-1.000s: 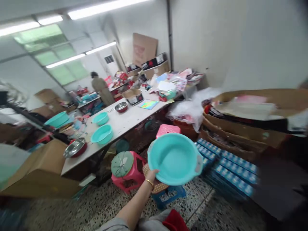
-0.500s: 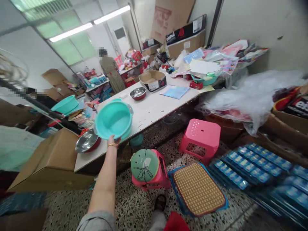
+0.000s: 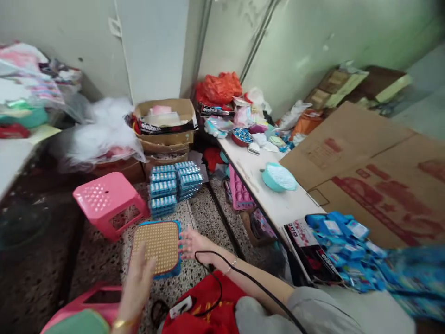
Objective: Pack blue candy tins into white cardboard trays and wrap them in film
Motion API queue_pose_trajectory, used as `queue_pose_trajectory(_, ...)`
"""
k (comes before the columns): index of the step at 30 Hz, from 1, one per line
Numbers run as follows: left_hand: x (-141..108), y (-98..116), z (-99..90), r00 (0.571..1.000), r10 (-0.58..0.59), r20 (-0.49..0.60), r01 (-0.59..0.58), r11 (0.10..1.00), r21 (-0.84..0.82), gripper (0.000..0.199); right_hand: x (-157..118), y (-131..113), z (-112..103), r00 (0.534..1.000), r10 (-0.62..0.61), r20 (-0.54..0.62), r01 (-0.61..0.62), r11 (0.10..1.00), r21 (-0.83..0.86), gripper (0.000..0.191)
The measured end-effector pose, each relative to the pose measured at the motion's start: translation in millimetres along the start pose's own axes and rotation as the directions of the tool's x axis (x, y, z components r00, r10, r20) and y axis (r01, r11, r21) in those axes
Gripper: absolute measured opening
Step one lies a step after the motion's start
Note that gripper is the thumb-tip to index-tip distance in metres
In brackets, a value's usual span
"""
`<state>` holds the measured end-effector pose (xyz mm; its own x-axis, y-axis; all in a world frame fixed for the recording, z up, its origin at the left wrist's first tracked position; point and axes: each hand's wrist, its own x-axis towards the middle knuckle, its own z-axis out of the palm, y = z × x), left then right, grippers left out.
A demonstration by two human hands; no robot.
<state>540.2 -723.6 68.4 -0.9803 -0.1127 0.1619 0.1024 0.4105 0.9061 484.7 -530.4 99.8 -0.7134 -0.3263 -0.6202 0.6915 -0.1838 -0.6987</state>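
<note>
A square woven seat mat with a blue border lies on the speckled terrazzo floor low in the view. My left hand, slightly blurred, is raised over the mat's lower left corner with its fingers apart and holds nothing. My right hand reaches in from the right, its spread fingers at the mat's right blue edge. Whether those fingertips touch the mat, I cannot tell. A black cable runs across my right forearm.
A pink plastic stool stands left of the mat, beside stacked blue packs. A white table runs along the right, holding a teal basin, and a large cardboard sheet leans there. Red cloth lies below.
The view has swung right, away from the long table. My left hand no longer holds the teal basin. Both hands are now low at the woven mat, and my right hand has come into view.
</note>
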Motion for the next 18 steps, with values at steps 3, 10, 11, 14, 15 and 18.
queue_pose_trajectory(3,21,46,83.2,0.862,0.377,0.339,-0.452,0.874,0.177,0.065,-21,-21,-34,0.985,-0.037,0.171,-0.012,0.962,0.275,0.077)
queue_pose_trajectory(10,102,31,281.6,0.708,0.387,0.591,-0.667,0.641,0.379,0.057,-54,-92,-260,0.912,-0.219,-0.346,0.329,0.895,0.302,0.090)
queue_pose_trajectory(11,119,29,306.0,0.732,0.330,0.596,-0.623,0.679,0.389,0.051,-59,-99,-299,0.874,-0.210,-0.438,0.351,0.897,0.270,0.091)
queue_pose_trajectory(14,173,53,377.1,0.709,0.219,0.670,-0.554,0.762,0.337,0.043,-78,-119,-403,0.784,-0.166,-0.598,0.398,0.874,0.279,0.084)
queue_pose_trajectory(15,190,70,400.6,0.682,0.203,0.702,-0.554,0.771,0.314,0.043,-85,-126,-432,0.755,-0.142,-0.640,0.418,0.856,0.303,0.079)
queue_pose_trajectory(18,240,133,471.8,0.584,0.154,0.797,-0.602,0.741,0.298,0.045,-102,-143,-499,0.676,-0.057,-0.734,0.470,0.801,0.370,0.061)
